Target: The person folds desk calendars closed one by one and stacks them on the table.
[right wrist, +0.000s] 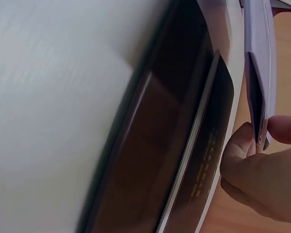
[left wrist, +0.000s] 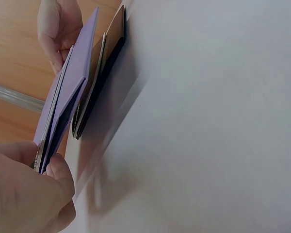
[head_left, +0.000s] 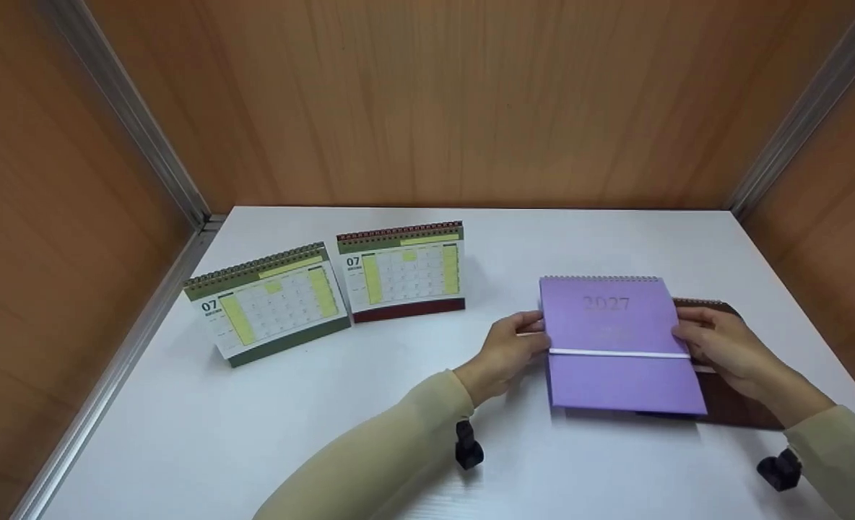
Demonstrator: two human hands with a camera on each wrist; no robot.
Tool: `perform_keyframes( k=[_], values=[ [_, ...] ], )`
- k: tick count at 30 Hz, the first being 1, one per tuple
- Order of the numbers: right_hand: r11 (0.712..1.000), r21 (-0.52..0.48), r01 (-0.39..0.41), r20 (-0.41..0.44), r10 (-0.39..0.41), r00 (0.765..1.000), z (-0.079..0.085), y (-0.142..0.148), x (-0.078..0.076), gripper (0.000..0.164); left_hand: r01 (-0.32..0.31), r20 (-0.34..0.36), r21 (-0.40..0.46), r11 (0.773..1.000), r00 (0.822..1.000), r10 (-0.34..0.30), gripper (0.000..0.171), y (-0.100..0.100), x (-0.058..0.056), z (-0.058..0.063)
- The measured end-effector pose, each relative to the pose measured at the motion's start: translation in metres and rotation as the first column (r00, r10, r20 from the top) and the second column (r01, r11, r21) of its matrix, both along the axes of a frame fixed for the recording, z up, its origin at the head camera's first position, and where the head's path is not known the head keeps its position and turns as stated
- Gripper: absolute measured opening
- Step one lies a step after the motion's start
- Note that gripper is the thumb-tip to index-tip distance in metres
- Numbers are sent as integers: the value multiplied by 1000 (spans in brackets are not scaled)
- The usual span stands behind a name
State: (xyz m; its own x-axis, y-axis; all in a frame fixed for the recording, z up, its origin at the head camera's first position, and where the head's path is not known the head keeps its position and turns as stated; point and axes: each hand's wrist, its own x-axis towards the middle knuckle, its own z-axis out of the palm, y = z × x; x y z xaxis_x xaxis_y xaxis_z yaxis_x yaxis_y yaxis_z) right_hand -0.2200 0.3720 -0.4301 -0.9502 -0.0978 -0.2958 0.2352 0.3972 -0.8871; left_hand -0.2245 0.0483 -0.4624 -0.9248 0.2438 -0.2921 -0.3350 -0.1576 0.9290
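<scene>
A purple desk calendar (head_left: 615, 383) marked 2027, with a spiral along its top and a white band across its front, is held up between both hands. My left hand (head_left: 505, 355) pinches its left edge between thumb and fingers. On the opposite edge, my right hand (head_left: 732, 352) grips it the same way, thumb in front. A brown calendar (head_left: 741, 401) with its own pale band lies flat on the table, partly hidden by the purple one and the right hand. In both wrist views the purple calendar (left wrist: 80, 63) is raised above the brown calendar (right wrist: 150, 121).
Two desk calendars stand propped open at the left, both showing 07: one with a green base (head_left: 290, 343), the other with a dark red base (head_left: 409, 310). Wooden panels (head_left: 435, 101) with metal corner strips enclose the white table (head_left: 182, 448) at the back and sides.
</scene>
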Motion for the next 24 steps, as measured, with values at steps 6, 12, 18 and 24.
perform_keyframes(
  k=[6,12,18,24],
  values=[
    [999,47,-5,20,4,1000,-2,21,1,71,6,-37,11,1000,999,-5,54,19,2,-3],
    [995,97,-2,21,-1,1000,-1,36,3,71,17,-83,9,1000,996,-16,55,35,3,-7],
    [993,113,25,24,-28,999,-8,52,4,70,87,-124,23,996,989,-84,59,48,6,-12],
    [986,155,67,25,-72,997,-13,67,4,67,160,-143,82,984,979,-147,63,63,8,-17]
  ],
)
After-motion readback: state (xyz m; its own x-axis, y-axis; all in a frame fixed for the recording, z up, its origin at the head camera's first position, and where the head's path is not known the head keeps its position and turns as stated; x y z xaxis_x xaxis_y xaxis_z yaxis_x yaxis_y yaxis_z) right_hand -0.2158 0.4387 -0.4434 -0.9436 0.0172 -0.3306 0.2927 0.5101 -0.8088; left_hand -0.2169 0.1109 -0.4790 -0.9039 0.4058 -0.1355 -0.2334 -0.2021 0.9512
